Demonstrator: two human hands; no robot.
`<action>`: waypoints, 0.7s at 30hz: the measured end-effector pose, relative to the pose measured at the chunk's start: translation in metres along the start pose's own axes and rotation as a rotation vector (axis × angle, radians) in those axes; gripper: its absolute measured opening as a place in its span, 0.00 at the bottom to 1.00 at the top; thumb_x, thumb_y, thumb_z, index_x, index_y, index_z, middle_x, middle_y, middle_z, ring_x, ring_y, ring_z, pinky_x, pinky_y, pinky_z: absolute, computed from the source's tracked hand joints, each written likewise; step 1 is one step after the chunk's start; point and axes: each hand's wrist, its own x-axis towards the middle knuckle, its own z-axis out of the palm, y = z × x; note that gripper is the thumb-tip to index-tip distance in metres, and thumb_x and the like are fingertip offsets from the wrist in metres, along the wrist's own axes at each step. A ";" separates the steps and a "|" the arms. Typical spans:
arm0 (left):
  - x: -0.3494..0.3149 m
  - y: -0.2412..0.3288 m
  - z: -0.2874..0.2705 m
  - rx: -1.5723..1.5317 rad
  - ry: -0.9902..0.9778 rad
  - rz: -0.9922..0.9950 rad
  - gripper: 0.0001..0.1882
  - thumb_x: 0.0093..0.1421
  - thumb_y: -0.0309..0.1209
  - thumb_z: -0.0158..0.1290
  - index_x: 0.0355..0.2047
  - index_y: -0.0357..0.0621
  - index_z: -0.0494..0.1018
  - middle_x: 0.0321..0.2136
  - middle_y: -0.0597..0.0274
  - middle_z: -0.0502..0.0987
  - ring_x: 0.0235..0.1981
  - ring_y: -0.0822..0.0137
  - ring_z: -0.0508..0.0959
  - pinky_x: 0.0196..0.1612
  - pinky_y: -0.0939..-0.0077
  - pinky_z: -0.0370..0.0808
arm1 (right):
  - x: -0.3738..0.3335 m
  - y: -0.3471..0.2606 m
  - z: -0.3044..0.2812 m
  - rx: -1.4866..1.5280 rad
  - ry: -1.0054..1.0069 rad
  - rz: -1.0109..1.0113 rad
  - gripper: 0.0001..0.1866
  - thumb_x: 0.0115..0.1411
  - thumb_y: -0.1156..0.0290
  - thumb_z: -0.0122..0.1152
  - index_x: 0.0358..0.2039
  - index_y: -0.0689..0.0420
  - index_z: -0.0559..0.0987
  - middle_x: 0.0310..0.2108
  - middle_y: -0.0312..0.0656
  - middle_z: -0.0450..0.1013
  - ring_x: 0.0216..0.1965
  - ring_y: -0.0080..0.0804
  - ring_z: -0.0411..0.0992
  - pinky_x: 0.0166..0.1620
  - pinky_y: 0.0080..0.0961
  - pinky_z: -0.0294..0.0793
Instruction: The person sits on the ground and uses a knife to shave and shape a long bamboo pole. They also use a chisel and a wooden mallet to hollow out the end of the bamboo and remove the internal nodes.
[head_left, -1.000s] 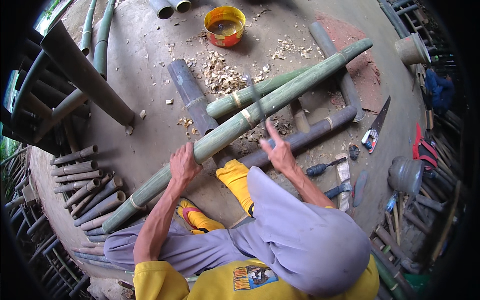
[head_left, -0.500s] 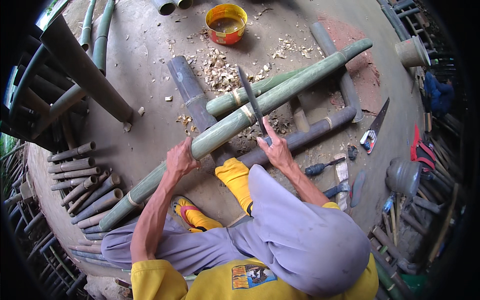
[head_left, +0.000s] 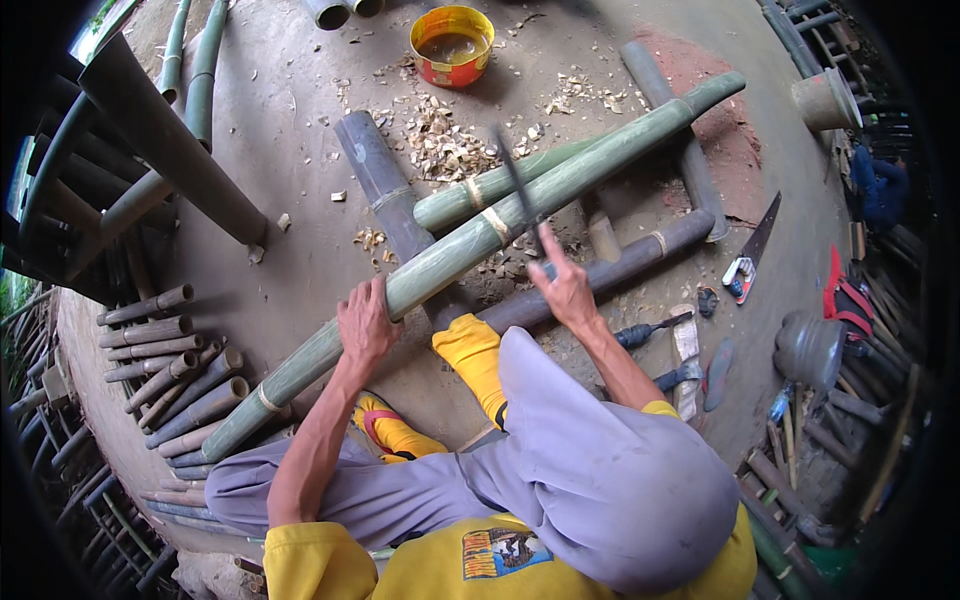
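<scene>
A long green bamboo pole (head_left: 455,250) slants from my lower left to the far right, over a dark bamboo frame (head_left: 400,215) on the ground. My left hand (head_left: 367,322) is wrapped round the pole near its middle. My right hand (head_left: 567,297) is closed on the handle of a long-bladed knife (head_left: 517,180), with the index finger stretched along it. The blade, blurred by motion, crosses the pole just right of a pale node ring. Behind lies a second green bamboo piece (head_left: 450,208). My foot in a yellow sock (head_left: 468,340) rests by the frame.
Wood chips (head_left: 450,150) litter the ground near a yellow-and-red bucket (head_left: 452,75) holding liquid. On the right lie a handsaw (head_left: 755,245), a screwdriver-like tool (head_left: 640,333) and a plastic bottle (head_left: 808,350). Stacked cut bamboo (head_left: 165,350) and a standing bamboo structure (head_left: 165,120) occupy the left.
The knife and my right hand have shifted right along the pole. My left hand has moved only slightly, still on the bamboo pole.
</scene>
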 end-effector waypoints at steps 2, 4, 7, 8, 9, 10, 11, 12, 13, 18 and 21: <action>-0.002 0.004 0.013 0.124 0.049 -0.023 0.35 0.34 0.33 0.67 0.47 0.46 0.68 0.41 0.58 0.75 0.47 0.56 0.75 0.45 0.58 0.71 | -0.001 -0.004 0.002 0.125 0.029 0.032 0.37 0.63 0.54 0.55 0.69 0.48 0.53 0.30 0.62 0.75 0.31 0.52 0.79 0.37 0.43 0.81; 0.002 -0.002 0.009 0.041 0.005 -0.010 0.34 0.35 0.32 0.66 0.46 0.45 0.68 0.39 0.56 0.75 0.45 0.54 0.76 0.44 0.56 0.72 | -0.020 0.006 0.017 -0.078 -0.155 -0.262 0.37 0.63 0.57 0.56 0.69 0.46 0.53 0.29 0.63 0.75 0.30 0.57 0.77 0.36 0.44 0.80; 0.010 -0.010 -0.002 -0.071 -0.075 0.013 0.31 0.35 0.32 0.66 0.41 0.44 0.67 0.36 0.52 0.76 0.40 0.49 0.78 0.42 0.53 0.74 | -0.015 0.016 0.011 -0.146 -0.178 -0.264 0.37 0.62 0.57 0.57 0.69 0.43 0.54 0.29 0.64 0.74 0.31 0.63 0.76 0.37 0.49 0.79; 0.013 -0.009 -0.005 -0.085 -0.098 0.004 0.31 0.34 0.32 0.65 0.41 0.44 0.68 0.35 0.52 0.76 0.39 0.48 0.77 0.41 0.53 0.74 | -0.010 0.015 0.008 -0.111 -0.121 -0.210 0.37 0.62 0.57 0.58 0.69 0.42 0.54 0.29 0.65 0.74 0.32 0.64 0.75 0.38 0.50 0.79; 0.016 -0.008 -0.008 -0.098 -0.122 -0.005 0.31 0.34 0.32 0.65 0.41 0.44 0.68 0.35 0.51 0.76 0.38 0.46 0.77 0.40 0.53 0.74 | -0.012 0.010 0.014 -0.009 -0.075 -0.206 0.37 0.62 0.57 0.58 0.69 0.41 0.54 0.29 0.65 0.74 0.33 0.65 0.75 0.39 0.51 0.78; 0.019 -0.005 -0.011 -0.111 -0.137 -0.013 0.31 0.33 0.33 0.64 0.41 0.44 0.68 0.34 0.51 0.76 0.36 0.45 0.77 0.39 0.53 0.75 | -0.016 0.001 0.020 0.054 -0.062 -0.238 0.37 0.62 0.57 0.58 0.69 0.41 0.54 0.30 0.65 0.74 0.34 0.65 0.75 0.41 0.50 0.78; 0.019 -0.006 -0.011 -0.123 -0.135 -0.021 0.31 0.33 0.33 0.64 0.41 0.44 0.68 0.34 0.51 0.76 0.36 0.44 0.77 0.39 0.53 0.75 | -0.021 -0.010 0.030 0.123 -0.047 -0.270 0.37 0.62 0.57 0.58 0.69 0.41 0.54 0.30 0.65 0.74 0.34 0.65 0.75 0.42 0.50 0.78; 0.018 -0.009 -0.010 -0.131 -0.138 -0.020 0.31 0.33 0.34 0.64 0.41 0.44 0.68 0.34 0.50 0.76 0.36 0.44 0.77 0.38 0.52 0.75 | -0.032 -0.016 0.038 0.156 -0.065 -0.323 0.38 0.62 0.57 0.57 0.69 0.41 0.53 0.32 0.65 0.74 0.35 0.65 0.75 0.43 0.49 0.78; 0.018 -0.012 -0.010 -0.140 -0.142 -0.020 0.31 0.33 0.34 0.64 0.41 0.44 0.68 0.34 0.50 0.77 0.36 0.43 0.77 0.38 0.52 0.75 | -0.037 -0.015 0.027 -0.261 -0.408 -0.238 0.38 0.62 0.56 0.56 0.70 0.44 0.51 0.34 0.64 0.75 0.34 0.63 0.76 0.41 0.48 0.78; 0.020 -0.008 -0.012 -0.146 -0.175 -0.029 0.31 0.33 0.35 0.64 0.40 0.44 0.68 0.35 0.50 0.77 0.37 0.43 0.77 0.39 0.51 0.74 | 0.002 -0.004 -0.004 -0.024 -0.022 -0.086 0.38 0.63 0.56 0.55 0.69 0.48 0.52 0.29 0.59 0.77 0.31 0.57 0.78 0.38 0.43 0.81; 0.020 -0.008 -0.017 -0.163 -0.220 -0.032 0.31 0.33 0.35 0.64 0.41 0.44 0.68 0.35 0.50 0.77 0.38 0.45 0.77 0.40 0.52 0.74 | -0.024 0.002 0.010 -0.217 -0.255 -0.349 0.38 0.63 0.56 0.56 0.69 0.49 0.52 0.27 0.54 0.78 0.29 0.50 0.79 0.37 0.43 0.81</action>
